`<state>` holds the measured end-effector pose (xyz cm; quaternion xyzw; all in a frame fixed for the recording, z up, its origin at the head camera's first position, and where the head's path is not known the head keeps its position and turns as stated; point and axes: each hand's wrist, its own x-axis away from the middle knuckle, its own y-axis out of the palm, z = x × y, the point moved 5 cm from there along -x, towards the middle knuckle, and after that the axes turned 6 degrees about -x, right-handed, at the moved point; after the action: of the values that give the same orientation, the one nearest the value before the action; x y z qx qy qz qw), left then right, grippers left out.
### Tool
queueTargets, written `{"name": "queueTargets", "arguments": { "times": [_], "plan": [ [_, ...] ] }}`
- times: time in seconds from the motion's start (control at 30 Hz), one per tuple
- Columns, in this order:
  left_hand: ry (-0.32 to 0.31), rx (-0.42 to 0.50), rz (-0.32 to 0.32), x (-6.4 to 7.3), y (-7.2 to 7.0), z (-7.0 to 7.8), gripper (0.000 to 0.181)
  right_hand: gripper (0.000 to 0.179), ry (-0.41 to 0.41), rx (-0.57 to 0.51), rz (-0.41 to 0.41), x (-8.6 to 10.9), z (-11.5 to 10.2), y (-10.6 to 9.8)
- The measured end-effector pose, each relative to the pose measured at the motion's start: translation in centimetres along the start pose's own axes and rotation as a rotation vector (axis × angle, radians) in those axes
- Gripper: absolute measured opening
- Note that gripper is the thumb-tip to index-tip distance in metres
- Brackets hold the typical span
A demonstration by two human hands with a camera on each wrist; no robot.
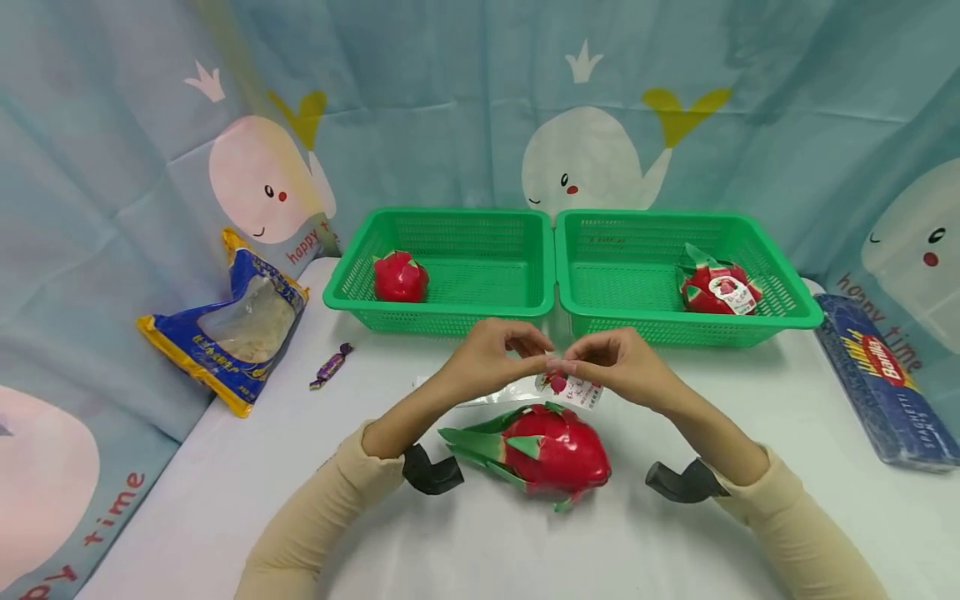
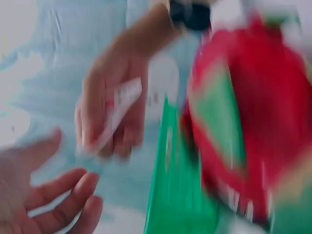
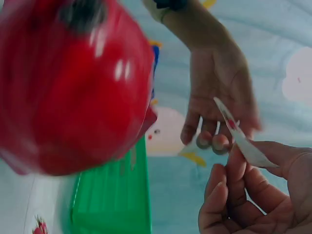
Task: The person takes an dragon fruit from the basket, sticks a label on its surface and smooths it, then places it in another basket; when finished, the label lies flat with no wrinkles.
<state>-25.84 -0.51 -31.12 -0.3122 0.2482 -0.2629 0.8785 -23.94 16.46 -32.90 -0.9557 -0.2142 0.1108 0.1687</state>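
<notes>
A sticker label with a dragon fruit print (image 1: 576, 388) is pinched between thumb and fingers of my right hand (image 1: 626, 367). In the right wrist view the label (image 3: 246, 146) appears nearly edge-on at my right fingertips. My left hand (image 1: 498, 358) is close beside it, and in the left wrist view its thumb and fingers (image 2: 80, 200) are spread apart with nothing between them. Below both hands a red dragon fruit (image 1: 562, 450) with green leaves lies on its side on the white table. A pale strip (image 1: 498, 393) lies behind the fruit, partly hidden by my left hand.
Two green baskets stand at the back: the left basket (image 1: 480, 312) contains a dragon fruit (image 1: 401, 277), the right basket (image 1: 660, 327) a labelled one (image 1: 712, 290). Left are a blue-yellow bag (image 1: 240, 333) and a purple wrapped candy (image 1: 331, 367). A spaghetti box (image 1: 885, 375) lies right.
</notes>
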Motion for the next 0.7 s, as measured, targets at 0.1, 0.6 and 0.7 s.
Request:
{"name": "queueTargets", "arguments": {
  "times": [0.1,0.6,0.7],
  "plan": [
    [-0.011,-0.026,-0.012,0.4,0.7,1.4,0.010,0.015,-0.007,0.009,-0.026,0.7,-0.2,0.3],
    [-0.165,0.245,0.020,4.3,4.4,1.1,0.012,0.018,0.157,-0.119,-0.182,3.4,2.7,0.1],
    [-0.172,0.172,0.025,4.9,5.4,1.4,0.013,0.016,0.164,-0.096,-0.237,3.5,3.4,0.4]
  ]
}}
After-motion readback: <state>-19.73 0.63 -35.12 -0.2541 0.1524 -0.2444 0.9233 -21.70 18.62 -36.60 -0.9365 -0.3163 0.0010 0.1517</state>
